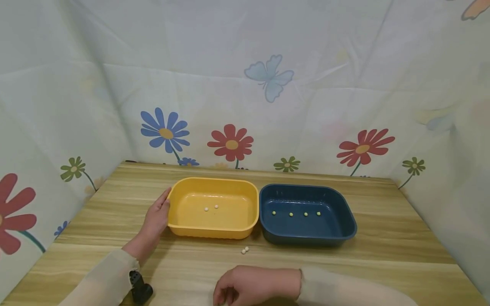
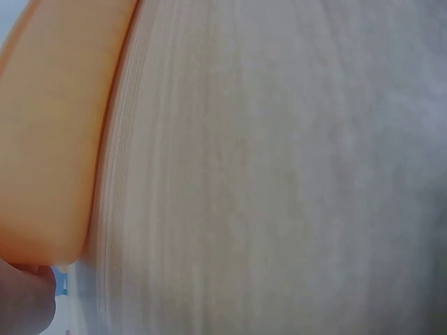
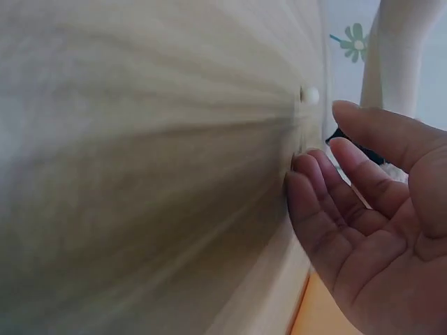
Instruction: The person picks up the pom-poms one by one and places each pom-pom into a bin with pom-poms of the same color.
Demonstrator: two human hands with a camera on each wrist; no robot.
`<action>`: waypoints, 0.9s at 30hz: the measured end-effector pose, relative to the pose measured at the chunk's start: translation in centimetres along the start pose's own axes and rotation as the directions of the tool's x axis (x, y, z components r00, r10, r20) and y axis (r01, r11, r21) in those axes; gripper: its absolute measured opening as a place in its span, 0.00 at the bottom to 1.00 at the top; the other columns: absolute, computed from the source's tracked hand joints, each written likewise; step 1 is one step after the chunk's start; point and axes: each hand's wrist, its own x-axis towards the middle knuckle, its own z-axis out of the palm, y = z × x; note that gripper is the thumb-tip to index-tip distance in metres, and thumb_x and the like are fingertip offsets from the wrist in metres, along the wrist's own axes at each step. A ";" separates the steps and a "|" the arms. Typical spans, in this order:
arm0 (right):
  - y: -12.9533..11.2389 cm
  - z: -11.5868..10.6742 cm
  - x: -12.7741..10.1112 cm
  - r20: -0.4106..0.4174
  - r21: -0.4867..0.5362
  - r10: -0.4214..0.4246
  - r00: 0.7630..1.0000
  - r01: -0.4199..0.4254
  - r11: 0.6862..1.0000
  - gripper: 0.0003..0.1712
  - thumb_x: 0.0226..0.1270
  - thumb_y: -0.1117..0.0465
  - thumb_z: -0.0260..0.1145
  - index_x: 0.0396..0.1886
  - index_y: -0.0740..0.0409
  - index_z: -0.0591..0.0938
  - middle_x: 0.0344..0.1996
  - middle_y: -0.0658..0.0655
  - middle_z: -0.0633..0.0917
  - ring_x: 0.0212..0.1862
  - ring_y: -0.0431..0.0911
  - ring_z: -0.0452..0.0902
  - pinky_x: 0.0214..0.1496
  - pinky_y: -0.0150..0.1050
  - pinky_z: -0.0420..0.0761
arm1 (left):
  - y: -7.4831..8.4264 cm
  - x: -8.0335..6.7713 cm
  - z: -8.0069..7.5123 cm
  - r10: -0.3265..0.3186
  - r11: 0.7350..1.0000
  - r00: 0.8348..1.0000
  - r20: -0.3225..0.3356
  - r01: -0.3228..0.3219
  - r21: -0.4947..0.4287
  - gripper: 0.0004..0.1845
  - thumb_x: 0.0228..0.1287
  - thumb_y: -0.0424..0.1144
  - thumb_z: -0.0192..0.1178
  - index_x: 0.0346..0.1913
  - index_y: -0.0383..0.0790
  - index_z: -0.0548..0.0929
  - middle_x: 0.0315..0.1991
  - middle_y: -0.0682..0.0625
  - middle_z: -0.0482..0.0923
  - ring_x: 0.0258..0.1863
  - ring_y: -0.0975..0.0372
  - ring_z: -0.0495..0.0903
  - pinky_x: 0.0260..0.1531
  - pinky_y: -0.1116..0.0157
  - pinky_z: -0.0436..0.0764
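My left hand [image 1: 157,216] touches the outer left side of a yellow tub [image 1: 214,233], its fingers lying fairly straight along the wall. In the left wrist view, only a fingertip shows against the corner of the tub [image 2: 56,139]. My right hand [image 1: 250,284] is low over the table's front, palm turned down. From the right wrist, its fingers [image 3: 321,209] look loosely bent, the thumb apart from them and nothing held. A small white ball [image 3: 311,95] lies on the table beyond those fingertips. Two small pale balls [image 1: 245,250] sit together before the tubs.
Two white balls [image 1: 211,208] lie inside the yellow tub. Right beside it stands a dark blue tub [image 1: 310,240] with several yellowish balls [image 1: 305,214] in a row. A flower-printed cloth [image 1: 306,127] hangs behind and beside the wooden table [image 1: 383,263].
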 end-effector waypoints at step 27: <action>-0.5 1.3 1.9 0.084 -0.321 -0.107 0.991 0.129 0.938 0.08 0.74 0.63 0.64 0.46 0.56 0.88 0.33 0.44 0.85 0.33 0.24 0.69 0.42 0.11 0.72 | -0.1 0.1 -0.1 0.006 1.000 1.000 0.011 -0.006 0.005 0.30 0.86 0.41 0.31 0.84 0.46 0.42 0.85 0.43 0.38 0.85 0.46 0.42 0.83 0.47 0.51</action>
